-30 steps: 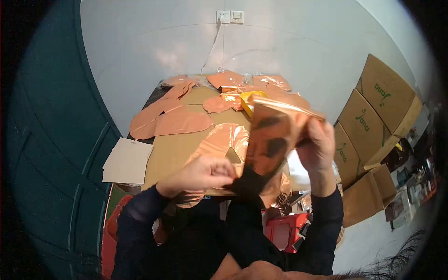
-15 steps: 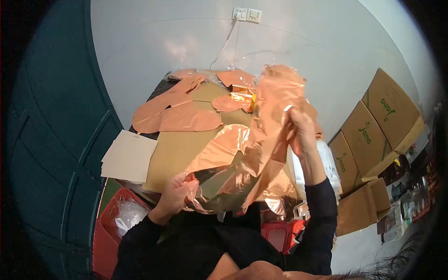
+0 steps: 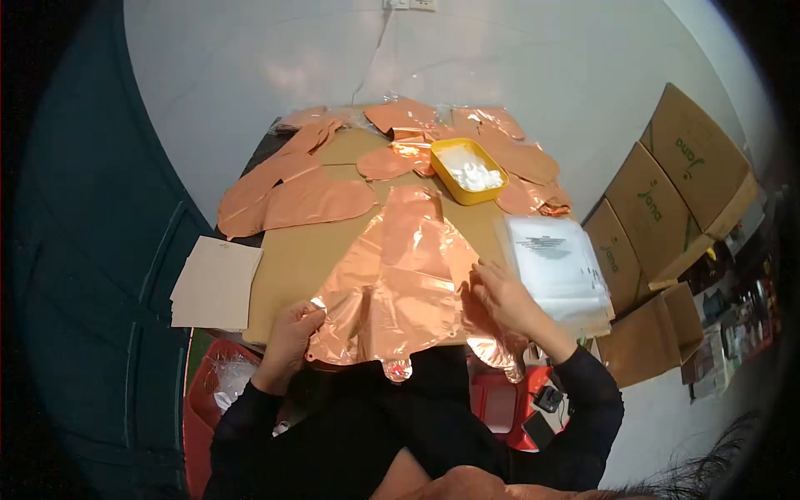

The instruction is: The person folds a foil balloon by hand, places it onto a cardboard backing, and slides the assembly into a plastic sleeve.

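Observation:
A flat copper-coloured foil balloon (image 3: 408,275) lies spread over the front of the cardboard-topped table, with a small tab hanging past the front edge. At its lower left corner my left hand (image 3: 290,337) pinches the foil between thumb and fingers. My right hand (image 3: 506,300) rests on its right edge, fingers stretched out over the foil and holding nothing. Below that hand, another shiny foil end (image 3: 497,352) droops over the table edge.
More foil balloons (image 3: 321,200) lie along the back and left. A yellow tray (image 3: 468,197) holds white material. Clear plastic bags (image 3: 554,258) are stacked right, cardboard sheets (image 3: 215,283) left. Cartons (image 3: 658,200) stand at right; a red bin (image 3: 202,400) sits below left.
The foil balloon, lifted and crumpled before, is now lowered and spread flat on the table. My right hand has come down onto its right edge; the yellow tray and plastic bags are uncovered.

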Demonstrator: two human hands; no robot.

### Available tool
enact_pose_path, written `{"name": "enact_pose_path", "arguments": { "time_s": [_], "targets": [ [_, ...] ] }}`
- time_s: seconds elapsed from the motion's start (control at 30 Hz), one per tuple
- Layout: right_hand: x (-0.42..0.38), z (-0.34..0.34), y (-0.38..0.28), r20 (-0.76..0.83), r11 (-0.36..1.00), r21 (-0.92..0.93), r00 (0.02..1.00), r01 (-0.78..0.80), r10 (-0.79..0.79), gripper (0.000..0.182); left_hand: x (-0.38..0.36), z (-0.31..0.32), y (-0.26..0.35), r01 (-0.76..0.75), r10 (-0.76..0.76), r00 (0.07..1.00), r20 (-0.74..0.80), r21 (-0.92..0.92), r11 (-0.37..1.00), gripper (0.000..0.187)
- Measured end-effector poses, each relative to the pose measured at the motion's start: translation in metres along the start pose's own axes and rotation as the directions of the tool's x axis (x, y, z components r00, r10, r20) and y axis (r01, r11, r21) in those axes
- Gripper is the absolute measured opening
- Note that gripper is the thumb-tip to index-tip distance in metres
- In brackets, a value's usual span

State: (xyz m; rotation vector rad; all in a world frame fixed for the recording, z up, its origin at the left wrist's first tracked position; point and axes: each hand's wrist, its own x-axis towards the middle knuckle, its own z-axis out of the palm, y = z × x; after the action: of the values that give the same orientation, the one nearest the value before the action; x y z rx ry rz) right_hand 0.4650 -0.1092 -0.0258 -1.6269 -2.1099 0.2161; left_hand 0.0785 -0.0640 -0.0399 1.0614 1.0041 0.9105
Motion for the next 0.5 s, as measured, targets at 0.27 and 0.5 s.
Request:
{"name": "enact_pose_path", "arguments": {
  "time_s": [0.27,0.5],
  "targets": [
    [-0.039,0.018,-0.004,-0.032,0.926,-0.352,0.987,0.138,-0.159,0.054,0.006,0.000,-0.004,-0.011,0.016,0.997,-0.076,0.059,0.998,0.005],
    [-0.053,0.017,-0.003,-0.027,0.941,-0.322,0.992,0.108,-0.123,0.052,0.012,0.006,0.002,-0.043,0.047,0.996,-0.069,0.055,0.998,0.005]
  ]
}}
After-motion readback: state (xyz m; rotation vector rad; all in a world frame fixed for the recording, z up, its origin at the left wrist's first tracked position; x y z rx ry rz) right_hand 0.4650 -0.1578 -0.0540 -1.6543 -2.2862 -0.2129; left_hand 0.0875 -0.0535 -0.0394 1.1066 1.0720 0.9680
